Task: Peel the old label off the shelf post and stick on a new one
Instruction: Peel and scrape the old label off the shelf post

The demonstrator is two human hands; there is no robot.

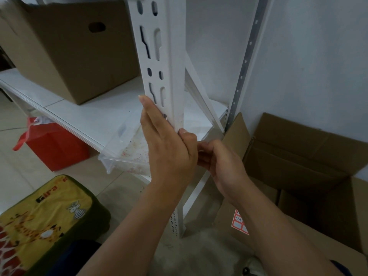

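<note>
Head view, shelf corner. The left hand lies flat along the front face of the white slotted shelf post, fingers straight and pointing up the post, thumb tucked at the post's corner edge; it presses and steadies rather than grips. The right hand sits just behind it at the side face of the post, fingers curled in toward the same corner. Whether those fingers pinch anything cannot be told, since the left hand covers the contact point. The old label itself is not visible (it is presumably on the hidden patch of post beneath the two hands). A sheet of red-bordered labels lies on the flap of the open cardboard box at lower right, partly behind the right forearm.

Judged step: lifting an edge of the old label. To do this well, keep the left palm bracing the post so that it does not flex, work a fingernail under one corner, then pull low and slowly, nearly parallel to the painted surface, to avoid tearing and leaving residue. The new label should go on only once the patch is bare and smooth.
</note>
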